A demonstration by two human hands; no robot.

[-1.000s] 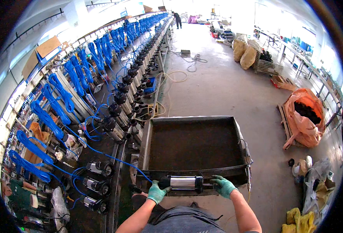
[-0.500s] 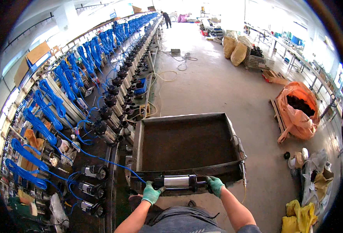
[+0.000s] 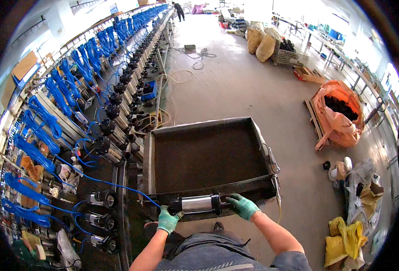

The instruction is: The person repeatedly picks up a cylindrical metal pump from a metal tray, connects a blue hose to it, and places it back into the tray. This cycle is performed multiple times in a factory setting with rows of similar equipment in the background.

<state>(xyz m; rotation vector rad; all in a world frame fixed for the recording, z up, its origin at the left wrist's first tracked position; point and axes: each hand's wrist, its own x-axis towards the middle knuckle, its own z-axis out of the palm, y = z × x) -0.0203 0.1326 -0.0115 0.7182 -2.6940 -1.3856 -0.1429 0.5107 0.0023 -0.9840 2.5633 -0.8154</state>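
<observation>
While gloved hands (image 3: 206, 213) grip it, pump (image 3: 199, 203) lies level.

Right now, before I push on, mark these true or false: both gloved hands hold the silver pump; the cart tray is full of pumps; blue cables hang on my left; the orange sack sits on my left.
1. Both gloved hands, left hand and right hand, hold the silver pump. True.
2. The cart tray is full of pumps. False: its dark bed shows nothing in it.
3. Blue cables hang on the left. True.
4. The orange sack sits on the left. False: it is on the right.
</observation>
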